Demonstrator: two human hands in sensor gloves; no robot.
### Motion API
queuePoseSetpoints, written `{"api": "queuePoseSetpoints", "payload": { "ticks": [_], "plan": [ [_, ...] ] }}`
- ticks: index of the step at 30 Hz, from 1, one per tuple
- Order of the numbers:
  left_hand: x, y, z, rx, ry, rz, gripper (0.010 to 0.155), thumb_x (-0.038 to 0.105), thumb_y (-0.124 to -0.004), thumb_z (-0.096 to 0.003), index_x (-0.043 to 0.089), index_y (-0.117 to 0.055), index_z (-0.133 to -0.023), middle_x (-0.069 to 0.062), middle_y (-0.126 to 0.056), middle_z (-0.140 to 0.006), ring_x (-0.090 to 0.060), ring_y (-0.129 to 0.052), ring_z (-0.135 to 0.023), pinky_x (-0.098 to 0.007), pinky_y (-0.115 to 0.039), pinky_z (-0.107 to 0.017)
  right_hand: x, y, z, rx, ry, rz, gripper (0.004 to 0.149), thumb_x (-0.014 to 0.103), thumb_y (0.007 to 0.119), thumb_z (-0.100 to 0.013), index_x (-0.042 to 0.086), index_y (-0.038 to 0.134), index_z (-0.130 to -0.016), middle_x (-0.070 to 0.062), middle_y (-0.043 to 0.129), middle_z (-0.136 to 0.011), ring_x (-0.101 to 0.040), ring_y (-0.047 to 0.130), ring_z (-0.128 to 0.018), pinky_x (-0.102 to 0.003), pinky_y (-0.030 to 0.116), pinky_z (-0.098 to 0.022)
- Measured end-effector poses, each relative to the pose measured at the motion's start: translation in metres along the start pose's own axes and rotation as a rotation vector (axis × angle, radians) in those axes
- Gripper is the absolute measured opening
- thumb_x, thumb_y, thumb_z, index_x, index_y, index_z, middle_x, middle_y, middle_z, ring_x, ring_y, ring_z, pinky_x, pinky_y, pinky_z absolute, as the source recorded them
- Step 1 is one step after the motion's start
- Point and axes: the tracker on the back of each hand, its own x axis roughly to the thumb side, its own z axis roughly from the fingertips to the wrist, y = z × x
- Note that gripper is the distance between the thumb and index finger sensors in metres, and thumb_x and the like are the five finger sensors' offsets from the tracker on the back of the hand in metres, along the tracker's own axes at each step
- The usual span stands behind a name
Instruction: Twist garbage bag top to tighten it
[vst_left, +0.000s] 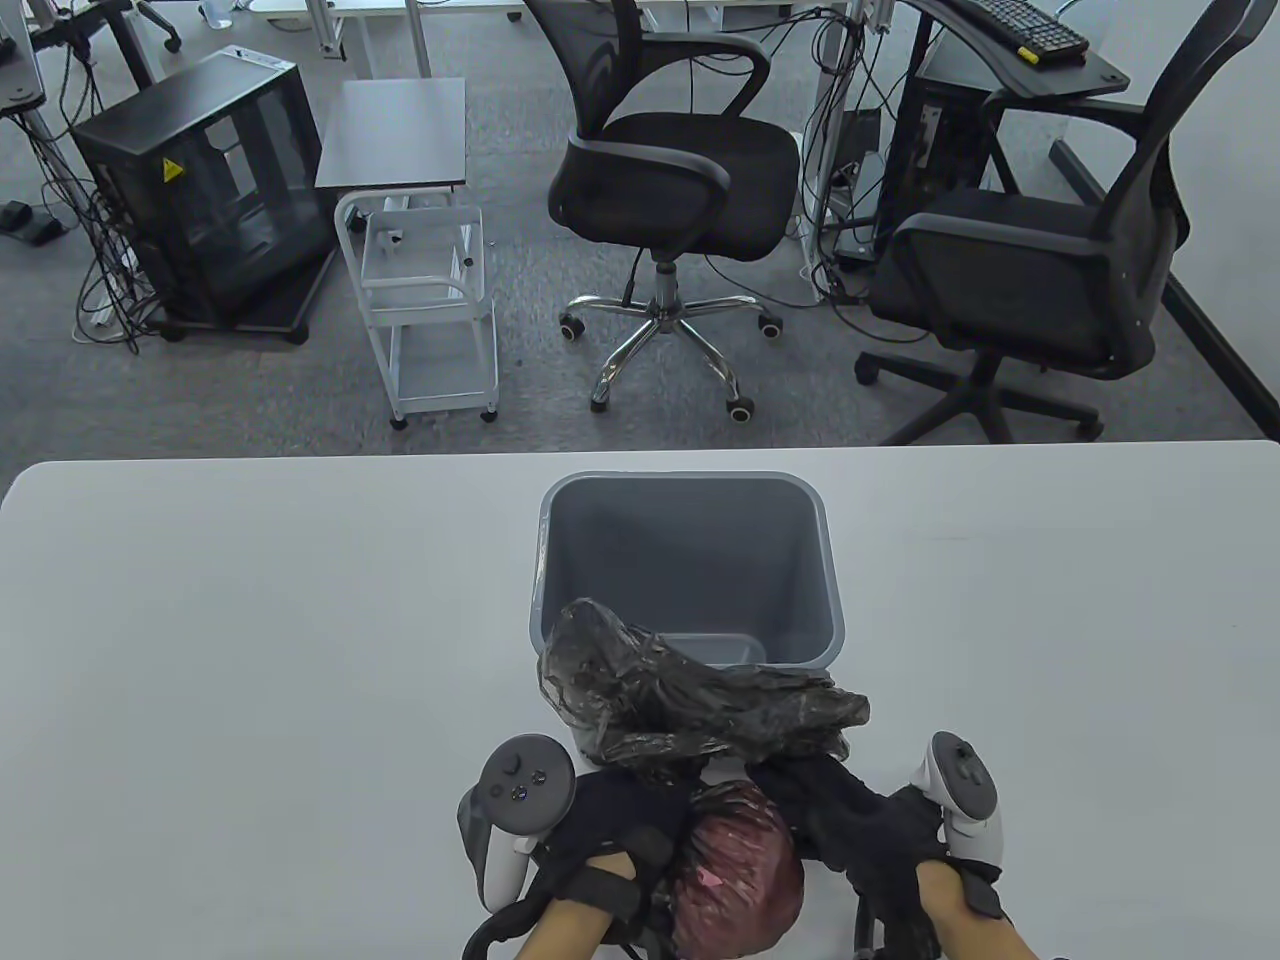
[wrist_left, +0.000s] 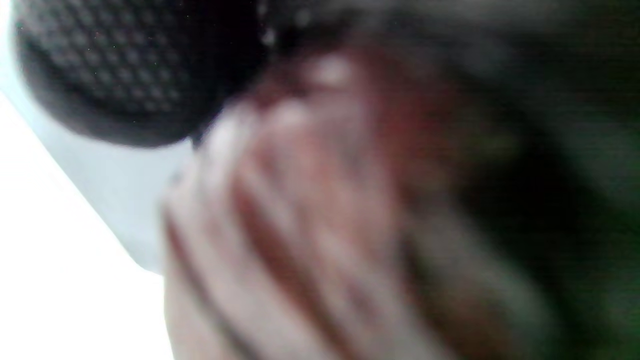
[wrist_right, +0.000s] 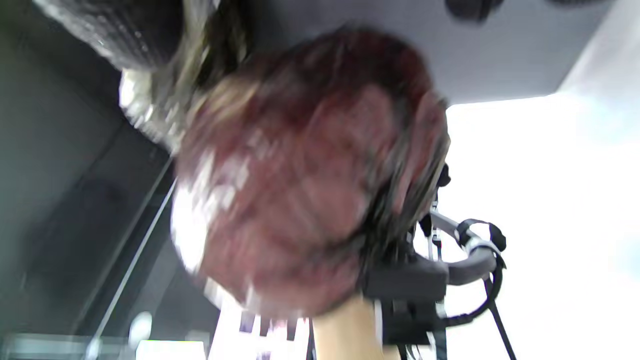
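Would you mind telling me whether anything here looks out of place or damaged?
Nothing looks damaged or spilled. The garbage bag is out of the grey bin and sits at the table's near edge between the left hand and right hand, its loose top splayed over the bin's near rim.

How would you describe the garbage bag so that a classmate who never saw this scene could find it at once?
Start at the white table and find the grey bin near its middle. At the near edge, in front of the bin, sits the garbage bag, between the left hand and right hand. Unlike the rigid, empty bin, it is crinkled dark plastic, its full round body showing reddish.
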Motion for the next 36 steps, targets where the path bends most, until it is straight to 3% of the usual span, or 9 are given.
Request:
{"api": "queuePoseSetpoints", "payload": {
  "ticks": [1, 3, 6, 8, 14, 20, 28, 33, 36],
  "plan": [
    [0.000, -0.001, 0.000, 0.018, 0.014, -0.018, 0.038, 0.045, -0.075, -0.0485, 0.020, -0.086, -0.075, -0.008, -0.086, -0.085, -0.017, -0.109, -0.036, -0.032, -0.095, -0.012, 0.004, 0.005, -0.001, 0.063, 0.015, 0.085, 0.112, 0.074, 0.077, -0.048, 0.014, 0.005, -0.109, -0.027, 0.002, -0.106, -0.063, 0.015, -0.094, -0.083, 0.027, -0.058],
    [-0.001, -0.004, 0.000, 0.006, 0.017, -0.003, 0.038, 0.045, -0.075, -0.0486, 0.020, -0.086, -0.075, -0.008, -0.085, -0.085, -0.016, -0.109, -0.035, -0.031, -0.096, -0.011, 0.004, 0.010, -0.003, 0.096, 0.043, 0.154, 0.115, 0.070, 0.079, -0.049, 0.015, -0.003, -0.106, -0.027, -0.003, -0.104, -0.062, 0.014, -0.094, -0.082, 0.026, -0.059],
    [-0.001, -0.010, 0.000, -0.031, -0.036, 0.009, 0.038, 0.046, -0.074, -0.0488, 0.021, -0.085, -0.076, -0.007, -0.084, -0.086, -0.017, -0.107, -0.038, -0.033, -0.095, -0.015, 0.000, 0.010, -0.003, -0.003, 0.029, 0.024, 0.106, 0.062, 0.076, -0.054, 0.007, -0.001, -0.103, -0.031, 0.013, -0.104, -0.060, 0.051, -0.091, -0.072, 0.051, -0.064],
    [-0.004, -0.010, 0.002, -0.037, -0.059, 0.076, 0.038, 0.046, -0.073, -0.0488, 0.021, -0.085, -0.075, -0.006, -0.084, -0.086, -0.019, -0.105, -0.040, -0.036, -0.094, -0.020, -0.003, 0.005, 0.000, -0.103, 0.049, -0.091, 0.097, 0.054, 0.073, -0.056, 0.006, 0.002, -0.102, -0.035, 0.026, -0.103, -0.060, 0.069, -0.080, -0.067, 0.067, -0.058],
    [-0.005, -0.019, 0.008, -0.043, -0.201, 0.210, 0.038, 0.045, -0.072, -0.0498, 0.019, -0.084, -0.075, -0.004, -0.075, -0.096, -0.030, -0.091, -0.074, -0.053, -0.083, -0.048, -0.009, -0.003, 0.001, -0.204, 0.030, -0.162, 0.086, 0.050, 0.067, -0.058, 0.002, 0.010, -0.102, -0.035, 0.056, -0.094, -0.051, 0.098, -0.055, -0.050, 0.093, -0.036],
    [-0.004, -0.016, 0.011, -0.006, -0.219, 0.242, 0.038, 0.047, -0.072, -0.0497, 0.020, -0.085, -0.073, -0.005, -0.080, -0.092, -0.032, -0.100, -0.063, -0.045, -0.093, -0.033, -0.023, 0.002, -0.002, -0.222, 0.083, -0.334, 0.076, 0.047, 0.059, -0.058, -0.002, 0.022, -0.103, -0.039, 0.067, -0.084, -0.046, 0.107, -0.040, -0.044, 0.099, -0.021],
    [-0.016, -0.006, 0.007, 0.028, -0.100, 0.157, 0.038, 0.048, -0.073, -0.0493, 0.020, -0.086, -0.071, -0.006, -0.084, -0.086, -0.025, -0.109, -0.041, -0.034, -0.096, -0.014, -0.015, -0.002, 0.005, -0.214, 0.152, -0.121, 0.077, 0.055, 0.059, -0.058, -0.002, 0.038, -0.106, -0.036, 0.064, -0.091, -0.051, 0.094, -0.061, -0.057, 0.085, -0.040],
    [-0.020, -0.004, 0.005, 0.036, -0.060, 0.152, 0.038, 0.047, -0.073, -0.0493, 0.019, -0.086, -0.071, -0.007, -0.084, -0.086, -0.025, -0.110, -0.038, -0.034, -0.096, -0.013, -0.007, 0.000, 0.004, -0.170, 0.047, -0.042, 0.100, 0.073, 0.068, -0.053, 0.007, 0.018, -0.109, -0.033, 0.028, -0.105, -0.064, 0.052, -0.087, -0.075, 0.055, -0.057],
    [-0.020, -0.006, 0.004, 0.019, -0.056, 0.146, 0.038, 0.048, -0.073, -0.0493, 0.020, -0.086, -0.072, -0.007, -0.084, -0.086, -0.024, -0.110, -0.036, -0.033, -0.096, -0.012, -0.001, 0.003, 0.001, -0.098, 0.001, 0.098, 0.108, 0.071, 0.074, -0.052, 0.009, 0.005, -0.107, -0.030, 0.013, -0.106, -0.062, 0.043, -0.093, -0.077, 0.047, -0.061]
  ]
}}
